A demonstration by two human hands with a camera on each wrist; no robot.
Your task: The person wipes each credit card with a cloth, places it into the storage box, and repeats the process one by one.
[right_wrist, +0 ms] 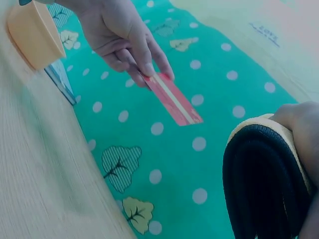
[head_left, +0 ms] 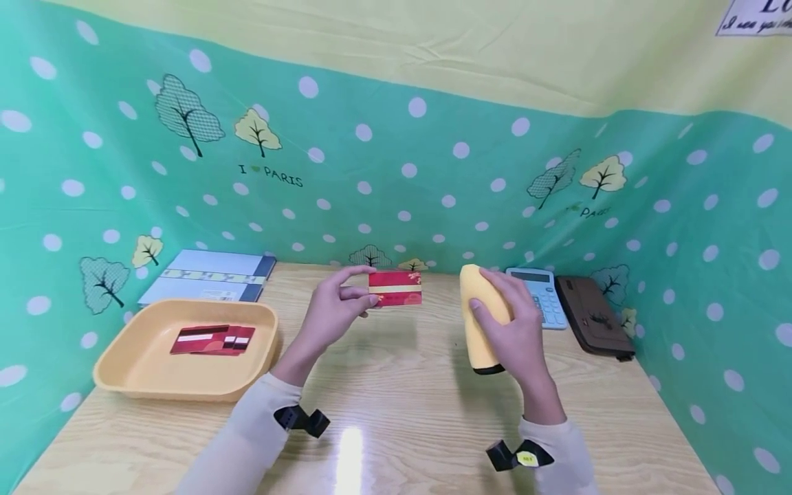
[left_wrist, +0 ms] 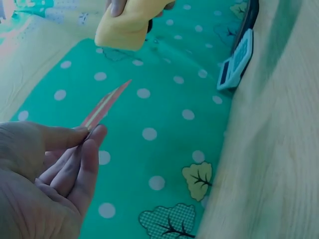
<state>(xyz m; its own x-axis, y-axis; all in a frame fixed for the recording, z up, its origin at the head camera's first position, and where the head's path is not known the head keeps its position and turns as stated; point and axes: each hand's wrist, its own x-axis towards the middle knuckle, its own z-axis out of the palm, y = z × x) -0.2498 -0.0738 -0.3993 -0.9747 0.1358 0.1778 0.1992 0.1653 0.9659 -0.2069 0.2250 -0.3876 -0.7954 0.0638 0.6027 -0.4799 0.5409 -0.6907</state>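
My left hand (head_left: 331, 306) pinches a red bank card (head_left: 396, 288) with a pale gold band between thumb and fingers, raised above the table. In the left wrist view the card (left_wrist: 107, 105) is seen nearly edge-on; its broad face (right_wrist: 174, 98) shows in the right wrist view. To the right, my right hand (head_left: 510, 320) grips a folded yellow cloth (head_left: 479, 309), held upright and apart from the card. The right wrist view reveals black layers inside this folded cloth (right_wrist: 264, 149). A peach plastic basin (head_left: 124, 371) at the left holds a few more red cards (head_left: 213, 339).
A light blue folder (head_left: 210, 265) lies behind the basin. At the back right are a blue calculator (head_left: 547, 302) and a brown wallet (head_left: 594, 316). Green dotted fabric (head_left: 383, 165) walls in the wooden table (head_left: 396, 412) at the back and sides.
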